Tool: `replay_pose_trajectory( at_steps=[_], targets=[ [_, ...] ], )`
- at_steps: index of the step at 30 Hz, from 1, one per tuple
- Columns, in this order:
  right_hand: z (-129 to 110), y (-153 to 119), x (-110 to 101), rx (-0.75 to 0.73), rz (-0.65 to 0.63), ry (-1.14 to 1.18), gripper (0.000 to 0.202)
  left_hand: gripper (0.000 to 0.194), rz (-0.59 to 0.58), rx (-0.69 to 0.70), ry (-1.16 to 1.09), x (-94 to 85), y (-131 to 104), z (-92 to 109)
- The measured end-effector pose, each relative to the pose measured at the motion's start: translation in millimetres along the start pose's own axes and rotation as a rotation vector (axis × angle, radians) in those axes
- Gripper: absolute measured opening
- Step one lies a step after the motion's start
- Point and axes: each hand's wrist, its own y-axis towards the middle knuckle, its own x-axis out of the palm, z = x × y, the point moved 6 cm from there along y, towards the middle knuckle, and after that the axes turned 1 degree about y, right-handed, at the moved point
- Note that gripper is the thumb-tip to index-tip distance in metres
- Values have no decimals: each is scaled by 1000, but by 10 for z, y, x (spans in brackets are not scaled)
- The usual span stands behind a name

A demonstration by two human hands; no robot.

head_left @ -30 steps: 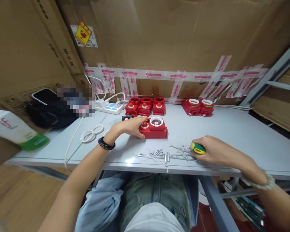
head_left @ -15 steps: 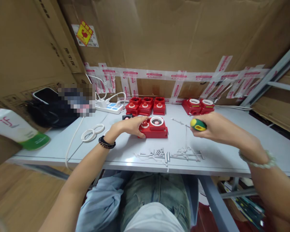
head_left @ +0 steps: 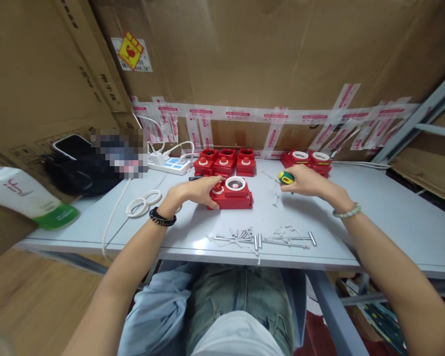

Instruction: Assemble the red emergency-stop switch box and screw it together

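Observation:
My left hand (head_left: 202,192) grips the left end of a red box (head_left: 232,201), thumb in front and fingers over its top. The box carries a white ring around a dark round window and a red knob beside it. To the right of the box, my right hand (head_left: 304,181) is closed around a screwdriver (head_left: 286,178) with a green and yellow handle, held above the table and apart from the box. Small screws (head_left: 245,233) and metal rods (head_left: 287,242) with thin chains lie near the table's front edge.
Several red boxes (head_left: 224,163) stand at the back, and more with white rings (head_left: 300,155) at back right. White rings (head_left: 136,207), a white power strip (head_left: 170,165) with cables, a black bag (head_left: 74,173) and a white-green bottle (head_left: 25,195) are on the left. Cardboard walls the back.
My right hand has moved left with the screwdriver, closer to the red box. The box and my left hand have shifted slightly left and away from me.

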Motion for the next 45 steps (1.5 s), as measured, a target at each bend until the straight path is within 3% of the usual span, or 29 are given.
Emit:
replay_pose_trajectory(
  at_steps=[8,11,14,16,20,22,26,29,33,36,40,45],
  targets=[
    [276,-83,352,116,-249,-15,19,94,-5,0,0,20,10,-13],
    [274,-104,368,127,-284,4,16,94,-28,-25,-21,15,0,-7],
    [174,-122,153,120,-89,17,14,92,21,28,-60,-35,-19,66],
    [97,-165,-72,122,138,75,15,83,160,134,-106,-127,-42,201],
    [22,-361,-468,127,662,233,23,36,560,342,-121,-308,-103,627],
    [26,-439,-538,128,821,278,26,21,623,382,-26,-274,-42,889],
    [110,-445,-507,168,918,365,33,22,455,394,218,-32,293,1383],
    [171,-433,-489,182,986,401,36,34,305,330,374,152,559,1588],
    [174,-435,-495,155,1012,413,36,22,275,285,433,303,742,1655],
    [152,-453,-500,133,1013,436,37,21,280,269,435,354,734,1605],
    [154,-469,-498,108,1047,542,36,21,322,271,351,200,533,1532],
    [218,-496,-489,123,1136,818,27,16,510,243,160,-278,148,1326]
  ],
)
